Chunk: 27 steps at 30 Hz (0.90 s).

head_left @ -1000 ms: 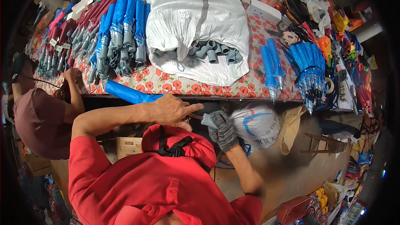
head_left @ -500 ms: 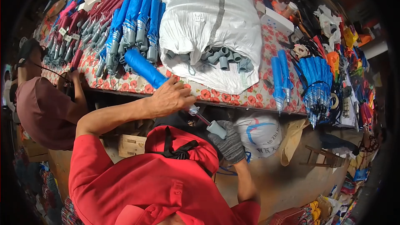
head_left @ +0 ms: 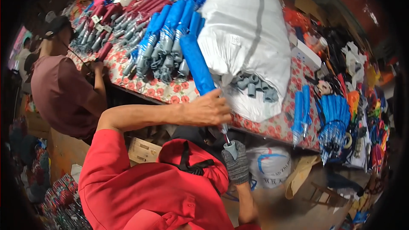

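Observation:
A blue folded umbrella (head_left: 197, 61) slants from the table edge toward my lap, and my left hand (head_left: 209, 108) is closed around its lower part. Its thin metal shaft leads down to a grey handle (head_left: 230, 149). My right hand (head_left: 237, 162), in a dark grey knitted glove, grips that handle; the glove hides most of its fingers. The shaft's end meets the handle's open top, but how deep it sits I cannot tell. Close beyond my left hand, several loose grey handles (head_left: 252, 86) spill from the mouth of a big white woven sack (head_left: 243, 30).
Blue folded umbrellas (head_left: 172, 27) and maroon ones (head_left: 145, 8) lie in rows on the flowered tablecloth (head_left: 123, 70). More blue umbrellas (head_left: 333, 121) stand bundled at the right. A co-worker (head_left: 64, 89) sits at the left. Below the table are a white printed sack (head_left: 269, 166) and a wooden crate (head_left: 142, 150).
The view has shifted, so the table appears further right and tilted. The umbrella now stands steeper, its shaft more in line with the grey handle. Both hands keep their hold.

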Each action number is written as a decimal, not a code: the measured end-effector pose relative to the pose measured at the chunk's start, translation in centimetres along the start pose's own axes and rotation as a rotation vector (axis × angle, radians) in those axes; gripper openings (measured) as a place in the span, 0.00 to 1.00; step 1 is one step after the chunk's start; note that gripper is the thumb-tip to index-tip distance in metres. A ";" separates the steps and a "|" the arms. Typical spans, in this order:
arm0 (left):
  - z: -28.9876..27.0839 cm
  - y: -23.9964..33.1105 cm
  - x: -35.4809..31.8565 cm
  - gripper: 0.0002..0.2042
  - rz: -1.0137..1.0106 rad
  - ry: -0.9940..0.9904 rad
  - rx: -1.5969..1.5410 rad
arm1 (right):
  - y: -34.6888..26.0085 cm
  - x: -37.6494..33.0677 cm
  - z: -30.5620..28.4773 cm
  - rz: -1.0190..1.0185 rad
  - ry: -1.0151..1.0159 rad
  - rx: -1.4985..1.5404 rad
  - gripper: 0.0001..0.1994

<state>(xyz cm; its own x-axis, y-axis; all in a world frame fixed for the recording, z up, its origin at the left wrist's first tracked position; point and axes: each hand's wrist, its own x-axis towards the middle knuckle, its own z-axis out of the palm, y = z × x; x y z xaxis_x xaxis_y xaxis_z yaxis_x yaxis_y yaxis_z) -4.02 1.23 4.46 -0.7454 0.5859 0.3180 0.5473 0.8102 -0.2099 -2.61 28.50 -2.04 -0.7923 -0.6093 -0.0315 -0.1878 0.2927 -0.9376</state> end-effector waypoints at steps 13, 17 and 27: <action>-2.0 -7.9 -8.5 0.05 0.060 -0.262 0.058 | 5.1 3.3 6.0 -0.085 0.017 0.219 0.20; -4.9 -17.2 -10.5 0.13 -0.105 -0.230 0.284 | 10.0 2.0 3.6 0.418 0.101 0.417 0.16; 3.4 -31.1 -20.8 0.32 -0.336 -0.439 0.425 | 10.4 11.1 1.4 0.252 0.169 -0.094 0.11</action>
<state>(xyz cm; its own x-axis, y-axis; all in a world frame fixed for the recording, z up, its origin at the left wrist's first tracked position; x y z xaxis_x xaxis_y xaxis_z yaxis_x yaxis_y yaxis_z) -6.83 -36.09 1.22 -0.9821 0.1830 0.0449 0.1306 0.8329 -0.5378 -12.56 23.72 -12.67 -0.9046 -0.3799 -0.1932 -0.0197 0.4901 -0.8714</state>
